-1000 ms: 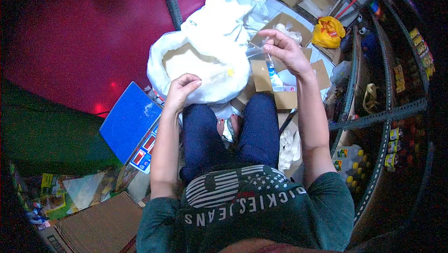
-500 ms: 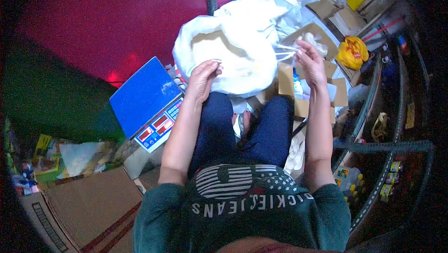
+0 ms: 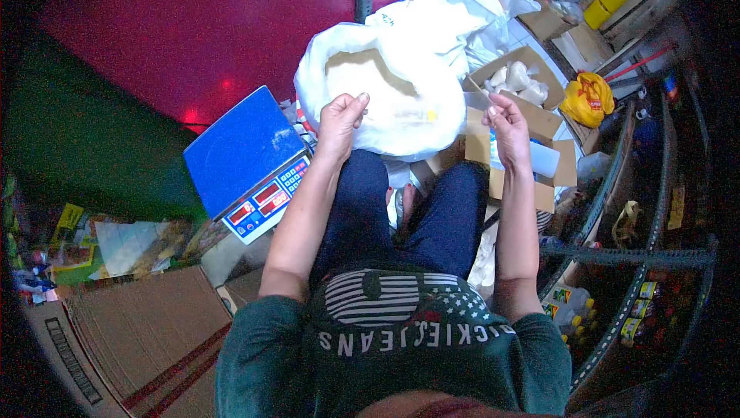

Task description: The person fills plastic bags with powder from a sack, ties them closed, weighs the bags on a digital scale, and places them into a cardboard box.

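My left hand (image 3: 344,123) is closed, thumb against curled fingers, over the near left rim of a large open white plastic sack (image 3: 432,129). Whatever it may hold is hidden. A pale, whitish substance (image 3: 366,82) fills the sack. To the right of the sack, my right hand (image 3: 509,131) is in a pinch above an open cardboard box (image 3: 543,196). What is between its fingertips is too small to make out. That box contains a white and blue item (image 3: 543,160). Just beyond, another carton (image 3: 539,59) holds several small filled white bags (image 3: 516,81).
A scale with a blue platform (image 3: 247,148) and lit red digits stands at left. White bags (image 3: 462,9) lie behind the sack, and a yellow bag (image 3: 588,99) sits at right. Metal shelving (image 3: 632,257) with bottles (image 3: 569,310) runs along the right; a large carton (image 3: 146,333) is at lower left.
The thin white strands stretched between my right hand and the sack no longer show. My right hand has moved slightly down and left; my left hand's fingers have risen a little. The view has shifted slightly.
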A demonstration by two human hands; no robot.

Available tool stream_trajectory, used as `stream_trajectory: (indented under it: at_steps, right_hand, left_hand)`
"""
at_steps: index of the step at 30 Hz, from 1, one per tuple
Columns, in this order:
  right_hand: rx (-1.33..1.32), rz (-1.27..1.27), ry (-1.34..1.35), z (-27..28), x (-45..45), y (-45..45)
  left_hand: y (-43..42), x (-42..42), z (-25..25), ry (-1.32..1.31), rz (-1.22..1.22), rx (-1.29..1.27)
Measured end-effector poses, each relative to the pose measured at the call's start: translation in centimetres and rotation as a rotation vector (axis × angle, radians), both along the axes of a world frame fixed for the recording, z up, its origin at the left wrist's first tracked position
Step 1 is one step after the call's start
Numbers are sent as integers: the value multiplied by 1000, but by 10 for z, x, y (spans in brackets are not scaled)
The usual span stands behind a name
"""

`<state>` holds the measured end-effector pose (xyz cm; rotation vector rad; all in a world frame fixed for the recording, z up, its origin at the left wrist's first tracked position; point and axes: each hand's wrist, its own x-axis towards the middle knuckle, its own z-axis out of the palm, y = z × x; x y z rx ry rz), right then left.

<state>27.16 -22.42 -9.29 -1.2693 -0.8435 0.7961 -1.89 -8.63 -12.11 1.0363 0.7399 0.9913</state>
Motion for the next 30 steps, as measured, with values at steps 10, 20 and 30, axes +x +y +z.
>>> stream_trajectory:
  at_steps: [10, 20, 30]
  right_hand:
    - [33, -62, 3, -1, -2, -7]
    - [61, -303, -1161, 34, -58, -6]
    - [-42, 162, -965, 36, -112, 19]
  left_hand:
    - [-6, -7, 15, 183, -28, 217]
    - [-24, 13, 20, 238, -102, 354]
    - [-39, 19, 41, 431, -181, 607]
